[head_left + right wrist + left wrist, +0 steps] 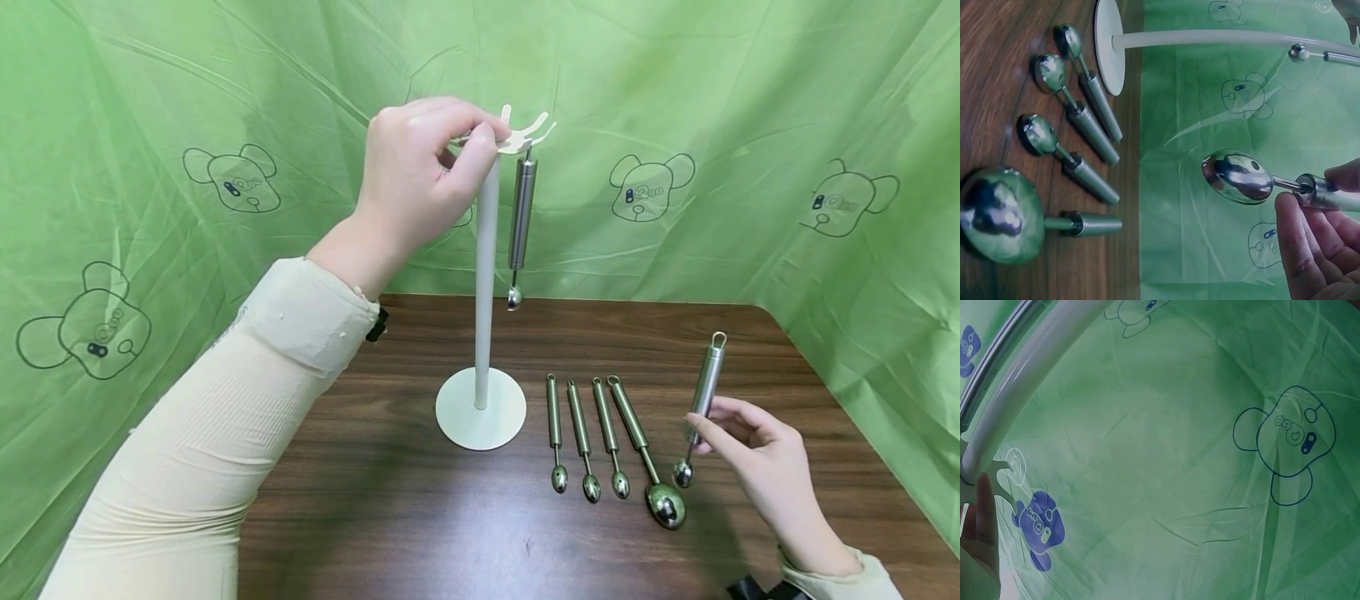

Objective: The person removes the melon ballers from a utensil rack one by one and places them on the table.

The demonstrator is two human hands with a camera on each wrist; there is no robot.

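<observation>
My left hand is at the top of a white stand, thumb and forefinger pinching its hooked rack. From one of the hooks hangs a steel melon baller, scoop down, beside the pole. The left wrist view shows a finger against the rack. Off to the right, my right hand grips another melon baller by the lower handle, its loop up and its scoop down. Its oval scoop has a small hole and shows clearly in the right wrist view.
Several more steel scoops lie side by side on the wooden table, between the stand's round base and my right hand; the one with the largest bowl is nearest that hand. Green printed cloth surrounds the table's back and sides.
</observation>
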